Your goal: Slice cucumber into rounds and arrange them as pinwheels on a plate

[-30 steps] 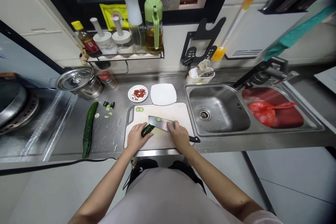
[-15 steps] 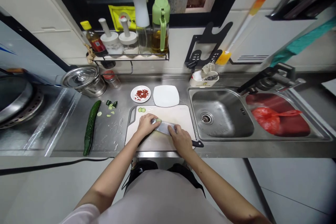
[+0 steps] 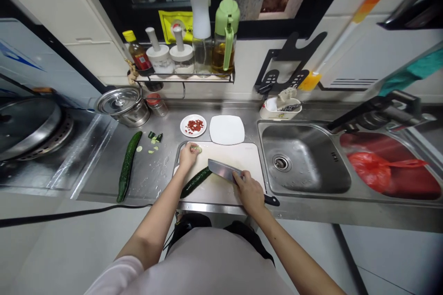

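My left hand is over the upper left of the white cutting board, its fingers pinching a cucumber slice. My right hand grips a kitchen knife with a wide blade and black handle. The blade's tip end lies beside the cut end of a dark green cucumber, which rests slantwise on the board. My left forearm covers part of the board's left edge. Farther left, a second, whole cucumber lies on the steel counter, with several small cucumber pieces near it.
Behind the board stand a small plate of red chopped bits and a bare white square plate. To the right is a steel sink with a red plastic bag beyond. A lidded pot and a stove pan are left.
My left hand has moved from the blade to the board's upper left with a slice. The knife has come away from it, and the cucumber now shows. The camera view has shifted left.
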`<state>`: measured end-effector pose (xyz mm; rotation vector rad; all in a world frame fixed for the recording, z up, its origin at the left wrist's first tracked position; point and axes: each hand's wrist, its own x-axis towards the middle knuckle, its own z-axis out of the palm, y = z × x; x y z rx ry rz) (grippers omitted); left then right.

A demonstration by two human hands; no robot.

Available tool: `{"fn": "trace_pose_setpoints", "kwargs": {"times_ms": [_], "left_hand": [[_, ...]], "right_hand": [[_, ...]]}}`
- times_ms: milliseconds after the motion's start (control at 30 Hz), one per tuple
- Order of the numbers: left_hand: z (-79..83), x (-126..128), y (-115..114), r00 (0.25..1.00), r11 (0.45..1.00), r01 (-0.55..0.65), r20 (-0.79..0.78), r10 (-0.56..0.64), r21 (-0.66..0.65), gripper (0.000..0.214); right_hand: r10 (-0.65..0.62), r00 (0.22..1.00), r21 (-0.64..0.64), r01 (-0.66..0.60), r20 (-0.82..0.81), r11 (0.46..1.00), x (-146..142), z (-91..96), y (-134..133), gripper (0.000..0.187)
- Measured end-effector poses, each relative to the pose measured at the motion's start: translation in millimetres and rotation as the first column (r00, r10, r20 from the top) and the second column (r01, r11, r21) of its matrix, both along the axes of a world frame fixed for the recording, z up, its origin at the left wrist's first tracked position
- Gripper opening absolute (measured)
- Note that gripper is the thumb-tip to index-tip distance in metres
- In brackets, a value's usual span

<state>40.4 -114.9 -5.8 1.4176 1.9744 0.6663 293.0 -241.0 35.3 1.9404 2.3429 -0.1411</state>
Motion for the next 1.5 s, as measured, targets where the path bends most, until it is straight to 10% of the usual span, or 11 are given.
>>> {"fn": "trace_pose_setpoints", "kwargs": {"times_ms": [667,833,1133,1500], "left_hand": [[6.6,6,10,0.935,0.999,0.052,-0.353,-0.047,0.006,0.016],[12.4,1,-17,0.978,0.99,0.02,-0.209,0.009,0.14,0.023],[9.7,9,-110,0.911,0.915,0.349,-0.302,-0.28,0.203,0.027],[9.7,14,-117,0.856,0.875,0.441,-0.388,-0.343,0.2,0.031]], "right_hand": [[-0.148,0.985,-0.077,0.142,-0.083,0.987,5,3.0,7,0.034],[-0.225,0.947,-0.131,0.199,-0.228,0.971,3,1.3,11,0.032],[-0.237,0.896,-0.173,0.183,-0.375,0.968,-2,-3.4,20,0.027],[-0.205,0.845,-0.212,0.112,-0.493,0.971,-19,-1.2,24,0.02]]}}
